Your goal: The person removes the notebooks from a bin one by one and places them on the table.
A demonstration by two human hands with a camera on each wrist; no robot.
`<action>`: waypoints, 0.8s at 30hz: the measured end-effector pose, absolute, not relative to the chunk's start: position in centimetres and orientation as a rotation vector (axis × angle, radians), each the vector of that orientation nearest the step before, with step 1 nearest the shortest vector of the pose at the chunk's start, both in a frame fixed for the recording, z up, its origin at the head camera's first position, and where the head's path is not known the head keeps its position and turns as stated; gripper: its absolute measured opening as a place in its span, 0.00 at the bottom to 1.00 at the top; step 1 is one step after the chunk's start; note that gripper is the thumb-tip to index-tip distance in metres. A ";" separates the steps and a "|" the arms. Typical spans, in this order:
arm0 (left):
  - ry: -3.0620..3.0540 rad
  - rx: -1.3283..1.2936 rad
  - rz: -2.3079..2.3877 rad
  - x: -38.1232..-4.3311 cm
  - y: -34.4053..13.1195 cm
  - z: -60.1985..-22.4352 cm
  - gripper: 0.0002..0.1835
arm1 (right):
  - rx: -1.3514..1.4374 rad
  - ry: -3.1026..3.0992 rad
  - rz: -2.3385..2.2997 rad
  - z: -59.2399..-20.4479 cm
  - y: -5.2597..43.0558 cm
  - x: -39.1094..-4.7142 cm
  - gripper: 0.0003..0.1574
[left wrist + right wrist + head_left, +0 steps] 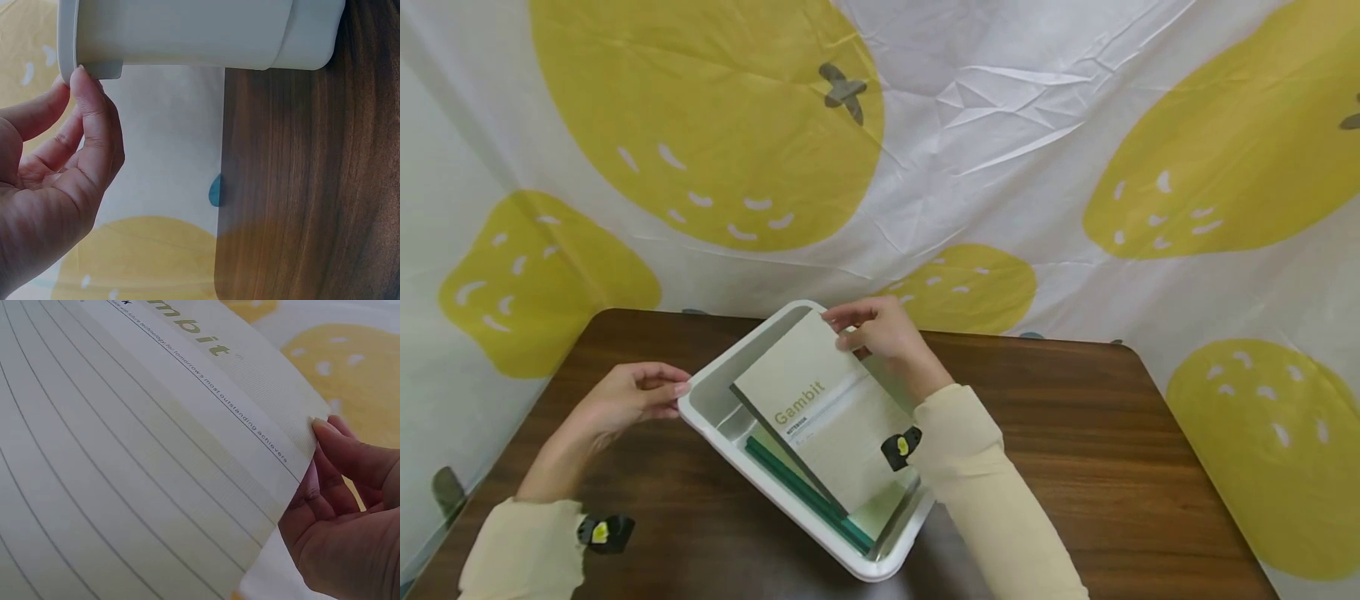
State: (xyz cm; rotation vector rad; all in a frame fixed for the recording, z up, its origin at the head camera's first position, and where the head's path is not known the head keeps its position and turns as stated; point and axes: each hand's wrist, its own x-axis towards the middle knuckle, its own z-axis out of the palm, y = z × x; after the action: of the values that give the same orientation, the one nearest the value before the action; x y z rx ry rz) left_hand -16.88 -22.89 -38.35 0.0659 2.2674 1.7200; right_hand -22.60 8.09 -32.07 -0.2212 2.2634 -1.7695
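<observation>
From my head feed, the Gambit notebook (pixel 838 450) lies slanted inside the white tray (pixel 775 492), its long axis running from far left to near right, title end farther away. My right hand (pixel 883 333) reaches in from the right, thumb and fingers pinching its far right edge. My left hand (pixel 625 396), arm angled from the left, pinches the tray's rim. Whether the notebook touches the green-spined item (pixel 805 493) beneath, I can't quite tell.
</observation>
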 end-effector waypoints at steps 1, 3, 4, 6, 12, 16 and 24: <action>2.263 0.065 1.724 -16.9 -22.9 -38.3 0.25 | -0.209 2.266 -1.788 -31.5 8.3 -22.6 0.24; 2.263 0.063 1.722 -16.9 -22.9 -38.3 0.25 | -0.190 2.259 -1.833 -30.4 8.7 -22.5 0.24; 2.263 0.061 1.720 -16.9 -22.8 -38.3 0.25 | -0.177 2.252 -1.857 -29.8 8.9 -22.5 0.24; 2.266 0.055 1.716 -16.9 -22.8 -38.3 0.25 | -0.149 2.234 -1.913 -28.7 9.4 -22.3 0.24; 2.271 0.050 1.716 -16.9 -22.8 -38.4 0.25 | -0.120 2.242 -2.010 -25.2 11.4 -22.0 0.22; 2.277 0.054 1.714 -16.8 -22.8 -38.4 0.26 | -0.094 2.215 -2.124 -22.9 12.9 -21.9 0.23; 2.271 0.068 1.733 -16.7 -22.7 -38.4 0.25 | -0.044 2.189 -2.325 -19.3 17.4 -22.0 0.22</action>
State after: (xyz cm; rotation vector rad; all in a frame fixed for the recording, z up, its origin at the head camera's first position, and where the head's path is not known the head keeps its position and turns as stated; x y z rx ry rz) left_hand -16.74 -22.73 -38.41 0.0679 2.2707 1.7334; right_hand -21.97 17.39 -19.29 -0.0440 2.1886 -2.3255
